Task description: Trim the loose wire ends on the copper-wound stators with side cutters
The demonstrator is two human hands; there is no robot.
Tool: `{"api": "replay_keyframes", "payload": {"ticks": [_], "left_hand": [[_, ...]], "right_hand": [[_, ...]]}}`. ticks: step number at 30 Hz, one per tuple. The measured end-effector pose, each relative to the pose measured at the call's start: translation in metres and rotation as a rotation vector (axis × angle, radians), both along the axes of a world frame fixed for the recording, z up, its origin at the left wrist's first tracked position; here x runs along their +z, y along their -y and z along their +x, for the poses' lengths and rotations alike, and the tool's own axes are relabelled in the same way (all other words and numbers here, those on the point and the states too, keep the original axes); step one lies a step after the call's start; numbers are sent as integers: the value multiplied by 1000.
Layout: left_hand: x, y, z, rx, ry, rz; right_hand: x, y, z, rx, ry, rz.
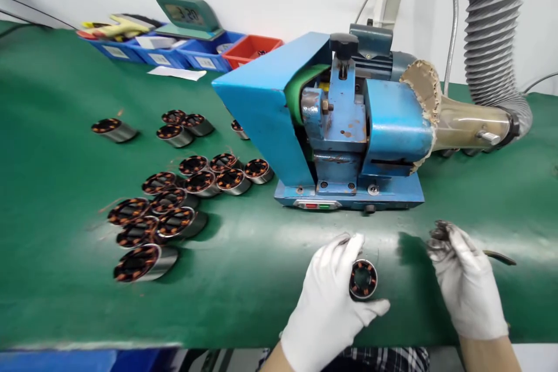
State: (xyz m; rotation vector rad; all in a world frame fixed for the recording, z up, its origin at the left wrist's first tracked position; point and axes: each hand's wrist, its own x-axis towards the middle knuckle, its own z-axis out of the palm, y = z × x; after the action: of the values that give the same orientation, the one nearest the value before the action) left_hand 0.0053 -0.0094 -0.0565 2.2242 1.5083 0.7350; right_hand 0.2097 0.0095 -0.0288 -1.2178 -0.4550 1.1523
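My left hand [325, 302], in a white glove, curls around a motor stator [363, 280], a short metal cylinder with black insulation and copper windings inside. Its open end faces up, and the thumb lies along its near side. To the right, my right hand [468, 282] is closed, its white glove stained dark at the fingertips. A dark curved handle [501, 257] sticks out beyond that hand; the fingers hide what they hold. Many similar stators [176, 224] stand grouped at the left, several with loose wire ends.
A blue belt grinding machine [344, 128] stands on the green table [244, 296] beyond my hands. A grey hose [497, 29] joins its right side. Blue and red bins [204, 53] and a digital clock [188, 14] sit at the back left.
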Motion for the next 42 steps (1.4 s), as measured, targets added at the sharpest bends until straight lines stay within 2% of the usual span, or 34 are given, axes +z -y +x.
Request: {"api": "replay_keyframes", "payload": {"ticks": [4,6,9,14,18,20,22,24,26,28,30,33,37,42], "left_hand": [[-1,-1,-9,-140,-7,-21],[-1,-1,-10,-156,6,2],[0,-1,-7,-124,15,43],[5,-1,-2,-70,62,45],[6,-3,-2,-80,74,11],[7,-3,-1,-77,70,18],[7,-3,-1,-74,77,30],[7,-3,-1,-71,88,32],[7,-4,-2,-77,93,35],[6,-4,-2,-88,95,54],[5,-5,-2,-97,100,76],[5,-6,-2,-90,102,80],[6,-7,-3,-93,97,56],[3,-9,-3,-107,85,80]], "right_hand": [[-5,3,-27,506,281,-85],[-6,4,-43,622,426,-59],[-7,9,-51,601,581,-44],[-14,29,-43,522,715,-131],[-19,23,-36,441,848,-152],[-18,16,-27,365,893,-163],[-13,13,-16,226,938,-161],[-6,18,-8,128,1036,-49],[1,29,-7,237,1199,218],[2,40,-12,490,1416,514],[-2,47,-18,642,1640,668],[-13,49,-24,622,1826,663],[-20,43,-24,660,1757,657],[-19,37,-27,686,1667,524]]}}
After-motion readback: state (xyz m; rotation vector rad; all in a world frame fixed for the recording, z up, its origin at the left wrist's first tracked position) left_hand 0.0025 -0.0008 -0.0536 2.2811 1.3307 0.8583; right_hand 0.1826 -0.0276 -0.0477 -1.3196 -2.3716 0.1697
